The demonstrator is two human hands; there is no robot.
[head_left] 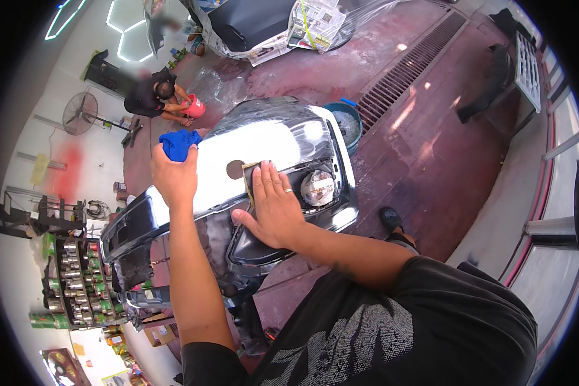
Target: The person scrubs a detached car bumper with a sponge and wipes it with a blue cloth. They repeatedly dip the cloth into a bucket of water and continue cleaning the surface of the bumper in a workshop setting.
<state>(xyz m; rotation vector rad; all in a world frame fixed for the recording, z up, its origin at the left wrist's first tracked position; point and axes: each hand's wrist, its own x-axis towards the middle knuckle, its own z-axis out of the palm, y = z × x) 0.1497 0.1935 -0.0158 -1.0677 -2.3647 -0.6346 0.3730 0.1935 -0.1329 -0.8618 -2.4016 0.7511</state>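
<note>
My right hand (pixel 273 206) lies flat, fingers spread, on the glossy silver-grey car bumper panel (pixel 270 138), pressing a small yellow-edged sanding pad (pixel 249 175) under the fingertips; the grip here is loose, palm down rather than clenched. Only the pad's far left corner shows past my fingers. Just beyond that hand to the left is a small dark oval hole (pixel 235 169) in the panel, and just to its right sits a round fog-lamp recess (pixel 318 188) with a shiny lens.

My left hand (pixel 174 177) is closed in a fist around a bright blue cloth (pixel 179 143), which bunches out above the knuckles; that grip rests at the left edge of the panel, well apart from my right hand.

Past the panel's far end, beyond my right hand, stands a round blue bucket (pixel 347 122) on the red-stained floor (pixel 431 148), beside a long metal drain grate (pixel 408 64). Farther off, beyond my left hand, another person (pixel 154 96) in dark clothes crouches by a red bucket (pixel 195 107). Below and left of my left forearm stands a rack of paint tins (pixel 77 283).
</note>
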